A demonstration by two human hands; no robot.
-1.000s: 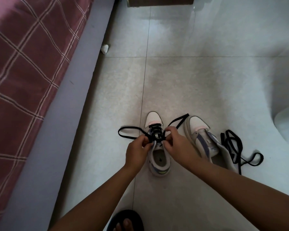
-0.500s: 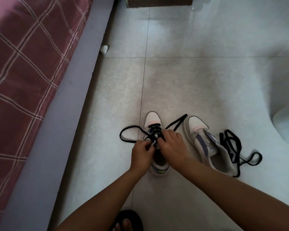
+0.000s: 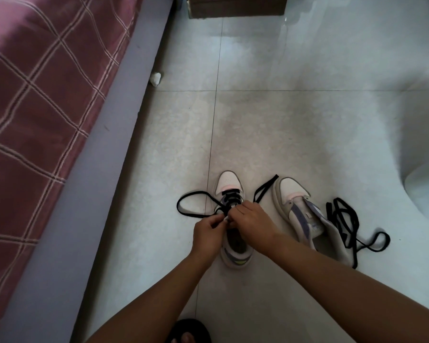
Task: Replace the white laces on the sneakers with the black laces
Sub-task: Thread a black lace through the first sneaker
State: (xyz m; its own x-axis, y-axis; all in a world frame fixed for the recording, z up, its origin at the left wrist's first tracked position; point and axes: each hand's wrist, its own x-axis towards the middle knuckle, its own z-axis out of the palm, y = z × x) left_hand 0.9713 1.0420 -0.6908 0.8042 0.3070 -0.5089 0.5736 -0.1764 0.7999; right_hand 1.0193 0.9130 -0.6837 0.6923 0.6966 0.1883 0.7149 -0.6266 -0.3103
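Fingers (image 3: 221, 220) of left hand (image 3: 206, 237) curled, pinching black lace (image 3: 191, 214) at eyelets; fingers of right hand (image 3: 252, 222) curled over same lace, just beside left, above tongue; exact pinch point hidden

Left sneaker (image 3: 229, 191) upright on floor (image 3: 295, 132), toe away from person, lace partly threaded; loose loop lay to its left, free end ran up right

Second sneaker (image 3: 299, 214) tipped on side, just right, unlaced

Second black lace (image 3: 344, 226) in loose tangle touching its far side

Bed (image 3: 35, 107) with checked cover along left

plaid bedspread (image 3: 30, 100), tiled floor (image 3: 295, 125), cardboard box (image 3: 235, 7)
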